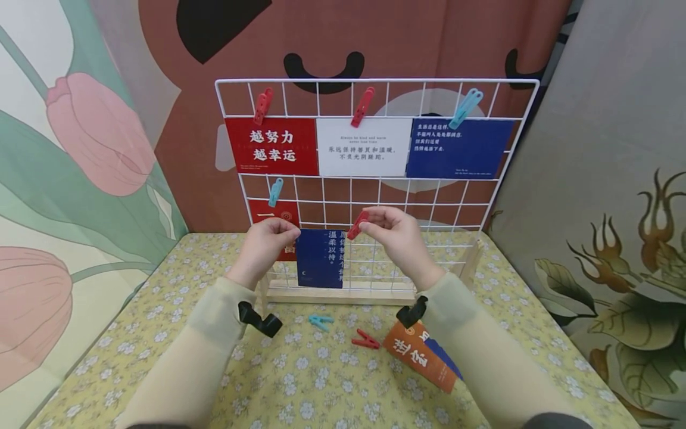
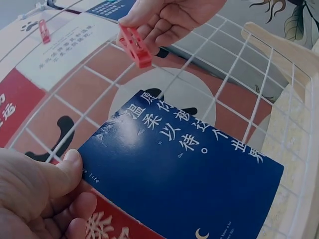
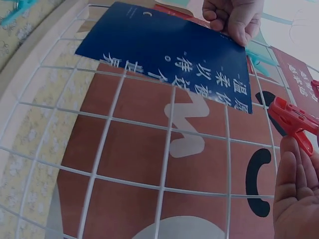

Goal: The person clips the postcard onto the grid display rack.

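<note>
A white wire grid rack (image 1: pixel 455 202) stands upright on a wooden base. My left hand (image 1: pixel 268 244) pinches the upper left corner of a blue card (image 1: pixel 320 262) with white lettering, held against the lower part of the grid. A red card (image 1: pixel 268 208) hangs beside it from a blue clothespin (image 1: pixel 276 192), partly hidden by my left hand. My right hand (image 1: pixel 399 238) pinches a red clothespin (image 1: pixel 356 226) near the blue card's upper right corner. In the left wrist view this red clothespin (image 2: pixel 134 47) is apart from the blue card (image 2: pixel 184 169).
Along the top row hang a red card (image 1: pixel 276 146), a white card (image 1: pixel 364 149) and another blue card (image 1: pixel 466 155), each under a clothespin. On the flowered tablecloth lie a loose blue clothespin (image 1: pixel 320 322), a red one (image 1: pixel 366 339) and an orange card (image 1: pixel 418 357) overlapping something blue.
</note>
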Demonstrator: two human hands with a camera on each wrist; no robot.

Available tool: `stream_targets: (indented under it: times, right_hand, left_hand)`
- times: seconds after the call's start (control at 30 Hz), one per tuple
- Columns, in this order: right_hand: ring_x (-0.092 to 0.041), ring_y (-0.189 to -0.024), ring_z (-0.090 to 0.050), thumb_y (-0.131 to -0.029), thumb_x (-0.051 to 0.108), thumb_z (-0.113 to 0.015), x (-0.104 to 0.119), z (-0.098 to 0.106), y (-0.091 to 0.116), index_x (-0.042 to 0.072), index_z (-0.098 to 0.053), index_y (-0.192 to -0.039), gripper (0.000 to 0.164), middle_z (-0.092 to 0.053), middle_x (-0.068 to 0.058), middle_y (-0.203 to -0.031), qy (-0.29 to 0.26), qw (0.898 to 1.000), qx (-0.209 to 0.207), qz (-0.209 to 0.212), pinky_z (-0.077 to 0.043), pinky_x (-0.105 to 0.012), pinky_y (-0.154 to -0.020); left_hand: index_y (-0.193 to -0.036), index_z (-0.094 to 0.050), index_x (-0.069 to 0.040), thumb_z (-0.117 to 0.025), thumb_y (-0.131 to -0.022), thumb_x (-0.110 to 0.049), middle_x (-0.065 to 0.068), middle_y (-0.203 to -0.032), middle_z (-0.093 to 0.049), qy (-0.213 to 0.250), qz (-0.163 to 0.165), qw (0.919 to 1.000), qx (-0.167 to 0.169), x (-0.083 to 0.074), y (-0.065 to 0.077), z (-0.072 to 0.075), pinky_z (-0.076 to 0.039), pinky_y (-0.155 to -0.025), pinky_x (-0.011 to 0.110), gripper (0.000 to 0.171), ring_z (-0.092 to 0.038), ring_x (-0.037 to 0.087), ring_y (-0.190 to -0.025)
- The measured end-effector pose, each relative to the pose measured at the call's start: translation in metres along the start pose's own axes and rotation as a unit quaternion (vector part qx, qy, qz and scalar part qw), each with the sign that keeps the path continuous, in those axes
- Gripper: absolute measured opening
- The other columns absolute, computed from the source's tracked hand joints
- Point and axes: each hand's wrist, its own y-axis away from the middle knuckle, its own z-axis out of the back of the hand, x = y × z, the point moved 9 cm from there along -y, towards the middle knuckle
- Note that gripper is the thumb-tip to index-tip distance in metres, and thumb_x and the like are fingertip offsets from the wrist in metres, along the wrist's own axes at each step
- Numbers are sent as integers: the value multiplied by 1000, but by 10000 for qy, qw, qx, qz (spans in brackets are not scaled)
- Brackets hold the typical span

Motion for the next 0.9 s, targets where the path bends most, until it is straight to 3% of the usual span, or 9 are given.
stream_targets:
  times: [0.23,0.43,0.73,0.9]
  right_hand:
    - [-18,-98,-62,-91,27,-69,8,4,-8,8,-62,-124,39,-66,-5,-107,84,9999,-126,-43,-49,-34,-87]
    - [-15,-98,-62,-90,29,-70,17,4,-17,13,-64,-122,36,-67,-3,-108,198,9994,-291,-61,-50,-33,-85]
    - [-14,-98,-62,-91,26,-69,24,0,-29,9,-65,-119,33,-67,-3,-106,251,9985,-469,91,-50,-31,-87]
    - [-15,-95,-64,-90,22,-69,26,-4,-36,6,-67,-115,30,-69,-5,-103,124,9966,-795,198,-51,-29,-85]
  left_hand:
    - [-100,-68,-15,-65,-93,-35,6,-97,-66,68,47,9996,-257,-18,-6,1,-47,-72,38,21,-55,26,-88]
    - [-102,-68,-15,-65,-93,-35,9,-97,-63,196,54,9977,-641,-30,-8,4,-42,-63,37,22,-47,25,-78]
    - [-102,-70,-15,-64,-93,-34,3,-93,-66,128,54,9917,-1281,-35,-11,12,-46,-74,37,22,-54,23,-88]
    - [-103,-71,-14,-65,-92,-36,2,-93,-66,156,32,9884,-1511,-32,-13,12,-47,-76,36,25,-56,21,-88]
